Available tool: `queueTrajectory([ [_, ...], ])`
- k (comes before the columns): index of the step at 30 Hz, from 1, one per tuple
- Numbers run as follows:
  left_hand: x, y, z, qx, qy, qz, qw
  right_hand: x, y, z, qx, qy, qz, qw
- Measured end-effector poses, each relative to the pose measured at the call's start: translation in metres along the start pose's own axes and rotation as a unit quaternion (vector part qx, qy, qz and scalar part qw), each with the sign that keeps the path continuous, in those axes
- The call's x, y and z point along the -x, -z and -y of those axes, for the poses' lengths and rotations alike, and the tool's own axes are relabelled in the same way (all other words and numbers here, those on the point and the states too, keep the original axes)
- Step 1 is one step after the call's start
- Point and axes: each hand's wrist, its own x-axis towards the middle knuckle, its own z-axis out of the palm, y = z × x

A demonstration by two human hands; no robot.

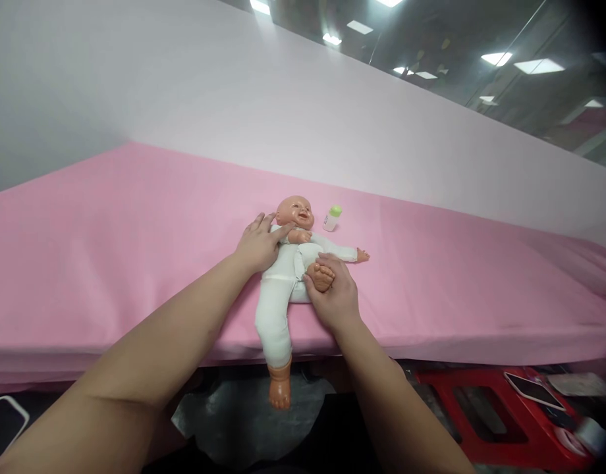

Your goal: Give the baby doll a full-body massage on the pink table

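Note:
A baby doll [278, 266] in a white cloth body lies on its back on the pink-covered surface, head away from me. One of its legs hangs over the near edge. The other is bent up toward its belly, and my right hand [338, 296] is closed round that leg's foot [321, 278], its sole facing me. My left hand [258, 245] rests on the doll's shoulder and arm at the left. Its fingers are spread beside the doll's head [296, 212], and the thumb reaches across near the doll's small hand [300, 236].
A small white bottle with a green cap [332, 218] stands right of the doll's head. The pink cover [456, 276] meets a pale wall [194, 85] behind. Below the near edge, a red plastic stool [461, 441] holds a phone [534, 391].

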Motion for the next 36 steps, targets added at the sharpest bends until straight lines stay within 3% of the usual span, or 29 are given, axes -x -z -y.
queueTrajectory([
  [3, -0.001, 0.001, 0.002, 0.052, 0.033, -0.020, 0.998, 0.002, 0.005, 0.004, -0.006, -0.009, -0.004, 1.000],
  [7, -0.006, 0.000, 0.018, 0.161, 0.124, -0.104, 0.974, 0.017, 0.030, 0.021, -0.001, -0.007, -0.025, 1.000],
  [12, -0.017, -0.009, 0.048, 0.295, 0.313, -0.128, 0.894, 0.055, 0.067, 0.041, 0.019, 0.031, -0.023, 0.999],
  [15, -0.018, -0.014, 0.057, 0.349, 0.350, -0.131, 0.859, 0.085, 0.082, 0.047, 0.037, 0.035, -0.007, 0.999],
  [20, -0.017, -0.014, 0.054, 0.356, 0.349, -0.142, 0.855, 0.134, 0.075, 0.038, 0.039, 0.035, 0.015, 0.999],
  [24, -0.014, -0.006, 0.046, 0.333, 0.343, -0.142, 0.867, 0.146, 0.063, 0.030, 0.012, 0.026, 0.069, 0.997],
  [28, -0.008, 0.000, 0.035, 0.264, 0.292, -0.137, 0.909, 0.126, 0.070, 0.038, 0.023, 0.031, 0.043, 0.998],
  [33, -0.002, 0.000, 0.017, 0.178, 0.113, -0.127, 0.969, 0.083, 0.077, 0.048, 0.043, 0.053, -0.001, 0.998],
  [36, -0.002, -0.001, 0.010, 0.154, 0.071, -0.080, 0.982, 0.056, 0.067, 0.041, 0.045, 0.067, -0.025, 0.996],
])
